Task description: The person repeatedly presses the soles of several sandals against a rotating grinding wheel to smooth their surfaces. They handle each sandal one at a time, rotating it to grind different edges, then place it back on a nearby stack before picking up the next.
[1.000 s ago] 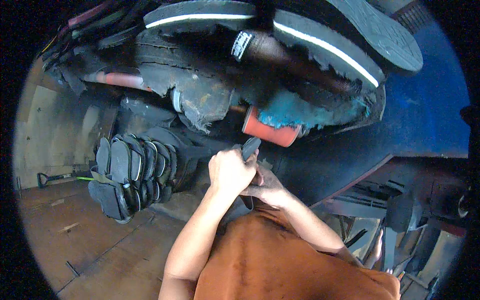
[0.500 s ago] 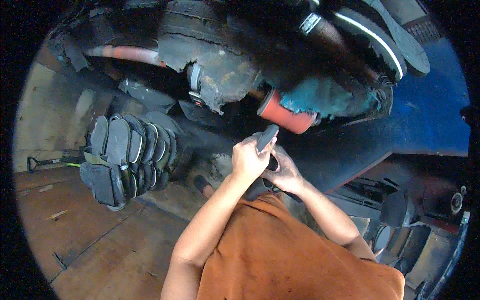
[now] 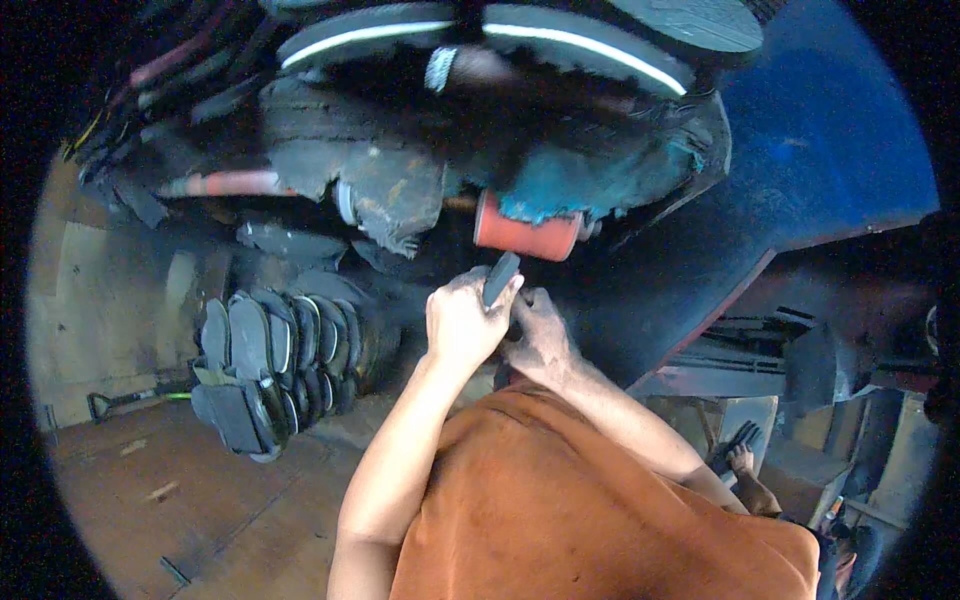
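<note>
A dark grey sandal sole (image 3: 501, 280), seen nearly edge-on, stands up between my hands. My left hand (image 3: 465, 318) is closed around it, the thumb side toward its upper end. My right hand (image 3: 540, 335), darkened with dust, is closed on the lower part of the same sole; its grip is partly hidden. Just beyond the sole's tip is a red abrasive drum (image 3: 525, 235) on a machine under a torn, dusty cover (image 3: 400, 205). A small gap shows between sole and drum.
Stacked sandals (image 3: 270, 350) hang in a bundle at the left. More sandals (image 3: 590, 45) lie on top of the machine. A blue panel (image 3: 830, 140) rises at the right. Another person's hand (image 3: 740, 458) is at a box (image 3: 755, 420) at lower right.
The view has shifted, so the drum and my hands appear further left. Both hands still grip the sole near the drum. A co-worker's hand has come into view at lower right.
</note>
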`<state>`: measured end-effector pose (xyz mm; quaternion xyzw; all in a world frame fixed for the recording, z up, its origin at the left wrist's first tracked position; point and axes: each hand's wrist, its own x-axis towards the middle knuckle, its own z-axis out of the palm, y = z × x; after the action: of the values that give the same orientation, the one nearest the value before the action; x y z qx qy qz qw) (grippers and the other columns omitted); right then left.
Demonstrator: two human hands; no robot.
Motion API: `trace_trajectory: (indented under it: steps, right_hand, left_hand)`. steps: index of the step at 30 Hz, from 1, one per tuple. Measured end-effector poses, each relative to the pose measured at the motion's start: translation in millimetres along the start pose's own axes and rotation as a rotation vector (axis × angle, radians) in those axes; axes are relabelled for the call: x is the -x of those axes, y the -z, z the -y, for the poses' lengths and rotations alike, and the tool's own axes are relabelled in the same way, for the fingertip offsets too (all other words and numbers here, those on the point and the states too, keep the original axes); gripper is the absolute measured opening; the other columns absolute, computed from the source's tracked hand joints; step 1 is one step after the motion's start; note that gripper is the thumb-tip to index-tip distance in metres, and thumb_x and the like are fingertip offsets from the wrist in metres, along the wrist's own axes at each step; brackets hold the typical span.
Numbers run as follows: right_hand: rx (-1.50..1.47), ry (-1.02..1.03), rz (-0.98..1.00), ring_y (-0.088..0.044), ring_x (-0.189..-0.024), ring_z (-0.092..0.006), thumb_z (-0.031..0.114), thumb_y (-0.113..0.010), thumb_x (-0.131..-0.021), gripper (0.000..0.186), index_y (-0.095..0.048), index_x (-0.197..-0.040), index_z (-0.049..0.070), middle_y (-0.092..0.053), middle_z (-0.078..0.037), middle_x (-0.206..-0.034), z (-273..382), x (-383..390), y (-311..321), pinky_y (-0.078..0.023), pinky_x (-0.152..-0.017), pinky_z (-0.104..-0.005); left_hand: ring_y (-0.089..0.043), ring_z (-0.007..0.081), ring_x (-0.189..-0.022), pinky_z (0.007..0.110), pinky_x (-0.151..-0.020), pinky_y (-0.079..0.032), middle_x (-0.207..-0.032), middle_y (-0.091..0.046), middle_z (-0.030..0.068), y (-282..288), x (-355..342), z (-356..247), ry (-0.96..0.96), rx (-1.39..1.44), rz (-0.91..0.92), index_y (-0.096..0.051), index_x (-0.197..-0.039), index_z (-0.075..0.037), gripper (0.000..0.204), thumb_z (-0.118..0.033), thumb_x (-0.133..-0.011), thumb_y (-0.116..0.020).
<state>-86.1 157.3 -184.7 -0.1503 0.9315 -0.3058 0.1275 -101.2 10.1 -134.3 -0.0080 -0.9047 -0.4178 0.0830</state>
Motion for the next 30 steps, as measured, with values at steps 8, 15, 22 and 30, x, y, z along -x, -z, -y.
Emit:
trace_trajectory:
  steps: [8, 15, 22, 30]
  right_hand:
    - [-0.344, 0.057, 0.117, -0.055, -0.106, -0.0443, 0.055, -0.083, -0.069, 0.095, -0.046, -0.146, 0.013, -0.054, -0.027, -0.113, -16.9, -4.0, 3.5, -0.046, -0.093, -0.0494]
    - [0.139, 0.006, 0.066, -0.044, -0.118, -0.0405, 0.039, -0.077, -0.079, 0.072, -0.047, -0.144, 0.034, -0.045, -0.023, -0.123, -12.6, 1.8, 21.0, -0.043, -0.091, -0.0555]
    - [0.131, -0.017, -0.112, -0.046, -0.111, -0.0439, 0.032, -0.074, -0.079, 0.066, -0.049, -0.140, 0.031, -0.045, -0.024, -0.119, 7.1, 5.1, 3.0, -0.044, -0.087, -0.0566]
    - [0.057, -0.079, -0.034, -0.046, -0.118, -0.0406, 0.028, -0.077, -0.075, 0.061, -0.057, -0.132, 0.024, -0.046, -0.023, -0.122, 5.7, 9.5, 23.0, -0.042, -0.091, -0.0555]
  left_hand:
    - [-0.067, 0.0416, -0.064, 0.048, -0.059, -0.053, -0.067, -0.065, 0.0227, -16.2, -13.0, 2.9, 0.051, -0.232, 0.076, -0.066, -0.076, -0.003, 0.038, -0.039, -0.089, -0.069]
    - [-0.072, 0.0341, -0.078, 0.038, -0.069, -0.055, -0.084, -0.072, 0.0175, -11.2, 4.6, -4.1, 0.131, 0.222, 0.009, -0.073, -0.101, -0.004, 0.024, -0.025, -0.089, -0.074]
    - [-0.073, 0.0306, -0.077, 0.037, -0.071, -0.055, -0.083, -0.073, 0.0151, 4.0, -6.7, -12.7, 0.233, 0.109, 0.128, -0.073, -0.097, -0.002, 0.029, -0.029, -0.087, -0.076]
    - [-0.067, 0.0213, -0.072, 0.037, -0.070, -0.051, -0.081, -0.072, 0.0144, -5.0, -8.4, -21.2, 0.236, 0.078, 0.138, -0.073, -0.095, -0.001, 0.028, -0.028, -0.088, -0.076]
